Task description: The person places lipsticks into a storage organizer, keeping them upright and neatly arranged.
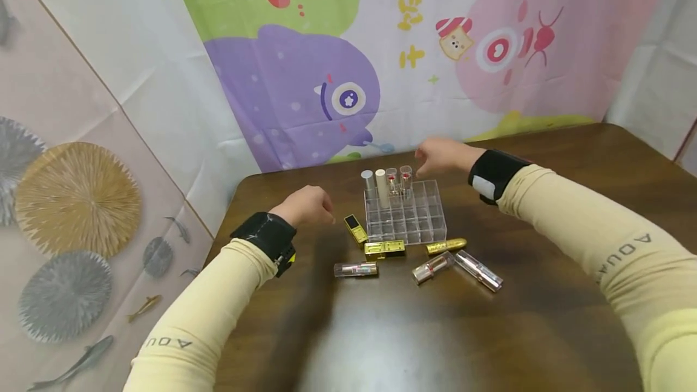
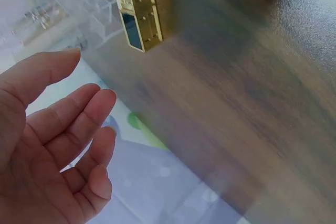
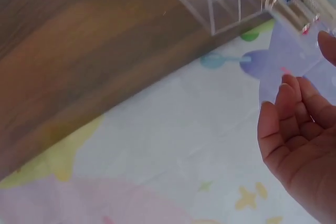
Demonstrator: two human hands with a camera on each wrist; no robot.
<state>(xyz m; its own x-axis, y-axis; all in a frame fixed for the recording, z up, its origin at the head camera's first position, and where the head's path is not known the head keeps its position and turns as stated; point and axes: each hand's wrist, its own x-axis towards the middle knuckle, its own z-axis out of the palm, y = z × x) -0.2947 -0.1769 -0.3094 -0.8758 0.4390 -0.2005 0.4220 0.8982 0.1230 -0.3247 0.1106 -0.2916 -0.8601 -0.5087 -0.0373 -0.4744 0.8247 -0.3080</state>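
Observation:
A clear compartment organizer (image 1: 405, 213) stands on the table. Its back row holds a silver-capped tube (image 1: 368, 183), a cream tube (image 1: 382, 187) and two clear-capped lipsticks (image 1: 405, 180). My right hand (image 1: 443, 156) hovers just right of those lipsticks; in the right wrist view its fingers (image 3: 270, 124) curl loosely around nothing. To the organizer's left is my left hand (image 1: 306, 205), with bent, relaxed fingers (image 2: 100, 106) and nothing in them. The nearest thing to it is a gold lipstick case (image 1: 356, 229) with a dark end, leaning toward the organizer's front left corner.
In front of the organizer lie a gold rectangular case (image 1: 385, 250), a gold bullet-shaped tube (image 1: 446, 246), and several clear-and-metallic lipsticks, including one at left (image 1: 356, 269) and one at right (image 1: 479, 270). A cartoon cloth (image 1: 305, 95) hangs behind the brown table (image 1: 403, 331).

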